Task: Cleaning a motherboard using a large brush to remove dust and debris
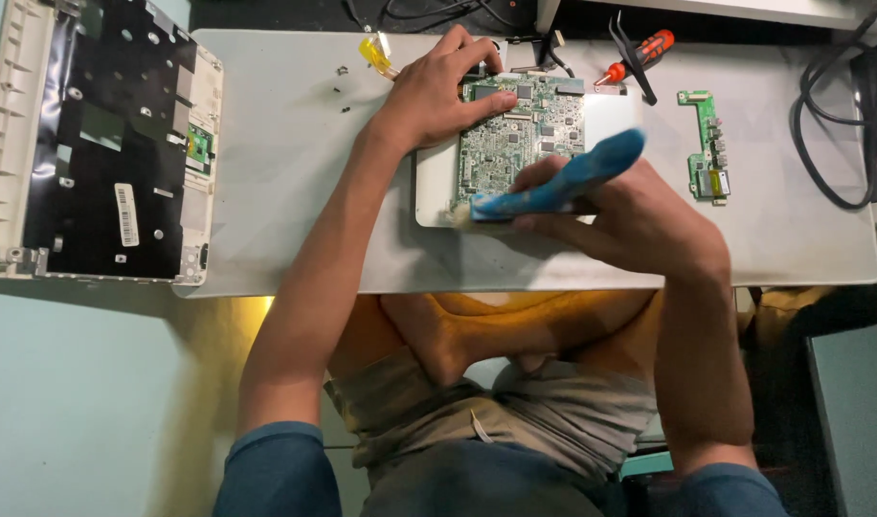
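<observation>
Circuit board (515, 134), desk's (295, 191) far middle: left hand (443, 91) flat, pinning it. Right hand (630, 215) closed round blue brush (558, 182) at board's near edge.

Short blue sleeves (266, 450), khaki shorts (553, 412), bare forearms, bare feet.

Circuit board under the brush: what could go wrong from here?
1. The right hand sweeps the blue-handled brush over the green circuit board; hard strokes might snag small components.
2. Loose screws lie near the left hand; a sweep could scatter them off the grey table.
</observation>
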